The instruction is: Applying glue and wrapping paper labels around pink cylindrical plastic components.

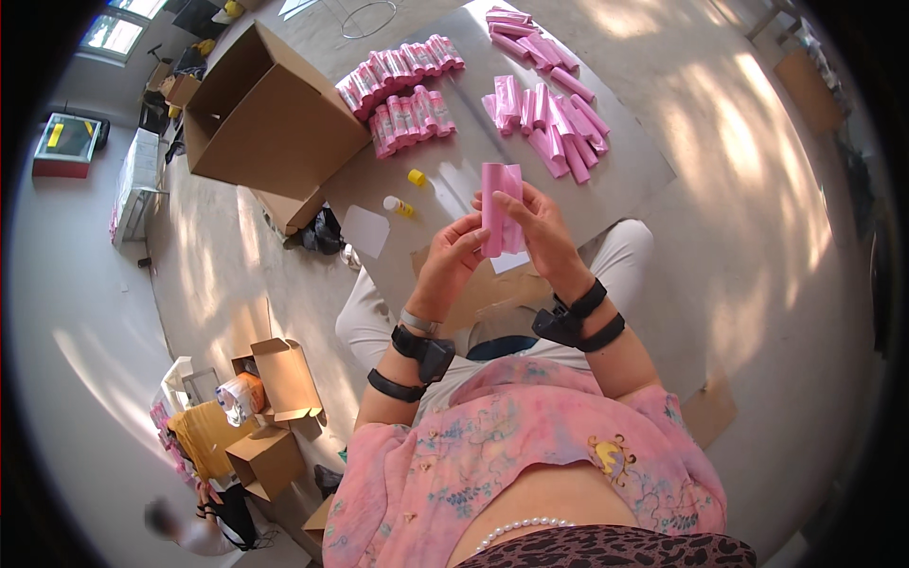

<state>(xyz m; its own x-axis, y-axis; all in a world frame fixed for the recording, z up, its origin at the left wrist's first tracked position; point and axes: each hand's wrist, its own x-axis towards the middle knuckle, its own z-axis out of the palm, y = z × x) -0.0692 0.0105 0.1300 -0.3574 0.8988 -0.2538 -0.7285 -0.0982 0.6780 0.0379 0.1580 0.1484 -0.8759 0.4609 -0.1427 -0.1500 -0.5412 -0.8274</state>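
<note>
Both hands grip one pink roll (500,208) upright above the lap: left hand (453,260) pinches its lower edge, right hand (540,232) wraps its side. Beyond the hands, loose pink rolls (554,128) lie on the grey worktop (634,166); an open cardboard box (260,118) stands further left.

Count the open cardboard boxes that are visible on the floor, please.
3. One large box lies beside the grey board at upper left; two small boxes stand at lower left. Others may be hidden.

pink roll (500,210): glossy plastic film | sheet (625,156): smooth grey metal | box (270,118): matt cardboard
</note>
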